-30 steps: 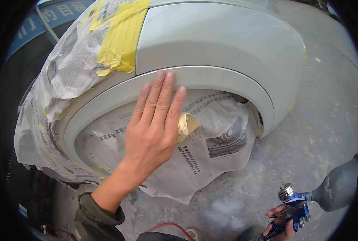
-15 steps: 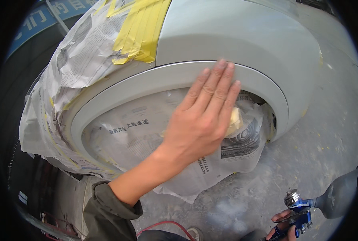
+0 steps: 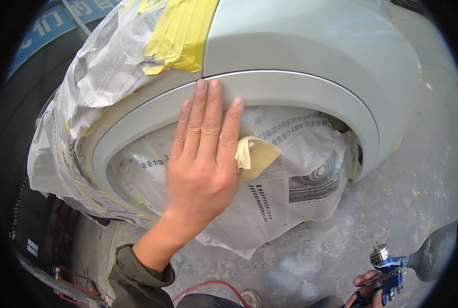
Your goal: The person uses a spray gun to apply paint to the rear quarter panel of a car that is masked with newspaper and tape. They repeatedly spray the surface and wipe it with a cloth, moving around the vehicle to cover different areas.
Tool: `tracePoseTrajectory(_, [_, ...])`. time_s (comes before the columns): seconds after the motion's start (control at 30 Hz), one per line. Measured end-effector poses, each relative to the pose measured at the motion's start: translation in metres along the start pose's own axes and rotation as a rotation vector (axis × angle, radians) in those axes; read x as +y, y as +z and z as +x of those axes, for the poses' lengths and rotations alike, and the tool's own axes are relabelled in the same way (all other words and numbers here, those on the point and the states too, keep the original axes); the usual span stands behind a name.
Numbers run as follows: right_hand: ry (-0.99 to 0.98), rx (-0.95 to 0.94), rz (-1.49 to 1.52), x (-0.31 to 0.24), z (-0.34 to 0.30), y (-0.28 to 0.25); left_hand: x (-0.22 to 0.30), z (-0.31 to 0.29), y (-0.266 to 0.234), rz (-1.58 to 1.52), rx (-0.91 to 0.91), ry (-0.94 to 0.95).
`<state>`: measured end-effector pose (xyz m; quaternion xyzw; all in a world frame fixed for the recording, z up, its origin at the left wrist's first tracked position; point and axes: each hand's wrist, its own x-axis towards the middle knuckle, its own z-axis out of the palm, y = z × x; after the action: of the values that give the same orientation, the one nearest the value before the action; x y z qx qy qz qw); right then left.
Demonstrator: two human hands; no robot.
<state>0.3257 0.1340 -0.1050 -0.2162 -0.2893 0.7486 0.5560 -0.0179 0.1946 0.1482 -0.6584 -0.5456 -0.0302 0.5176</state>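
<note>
My left hand (image 3: 203,154) lies flat, fingers together, on the grey wheel-arch trim (image 3: 300,90) of a pale car fender (image 3: 311,41). It presses a small folded yellowish cloth (image 3: 257,156) against the arch; part of the cloth pokes out beside my thumb. My right hand (image 3: 365,292) is low at the bottom right, closed around the grip of a blue spray gun (image 3: 388,267) held away from the car.
Newspaper (image 3: 295,174) covers the wheel opening and also masks the panel at the left (image 3: 100,72), held by yellow masking tape (image 3: 180,33). A red hose (image 3: 208,285) lies on the dusty concrete floor (image 3: 408,190). My shoe tip (image 3: 249,299) shows at the bottom.
My left hand slid right along the arch with the cloth, then came back left and up onto the trim. The spray gun stayed low at the right.
</note>
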Motion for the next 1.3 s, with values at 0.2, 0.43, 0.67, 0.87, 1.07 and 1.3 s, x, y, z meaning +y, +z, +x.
tracePoseTrajectory(0.2, [0.001, 0.016, -0.013, 0.005, -0.001, -0.006, 0.008, -0.003, -0.005, -0.086, 0.058, -0.078])
tracePoseTrajectory(0.43, [0.007, -0.013, 0.008, 0.01, -0.004, -0.022, 0.051, -0.101, -0.08, -0.634, -0.432, 0.122])
tracePoseTrajectory(0.67, [0.065, -0.018, -0.05, 0.007, -0.003, 0.019, 0.083, -0.181, -0.119, -1.434, -0.851, -0.701])
tracePoseTrajectory(0.87, [0.174, -0.16, -0.107, -0.019, -0.004, 0.088, 0.093, -0.204, -0.114, -1.572, -0.863, -0.95])
tracePoseTrajectory(1.07, [-0.231, -0.024, -0.173, -0.042, 0.006, 0.137, 0.067, -0.201, -0.118, -1.645, -0.745, -0.924])
tracePoseTrajectory(1.3, [-0.257, -0.135, 0.037, -0.029, -0.01, 0.163, 0.047, -0.221, -0.118, -1.662, -0.671, -0.794])
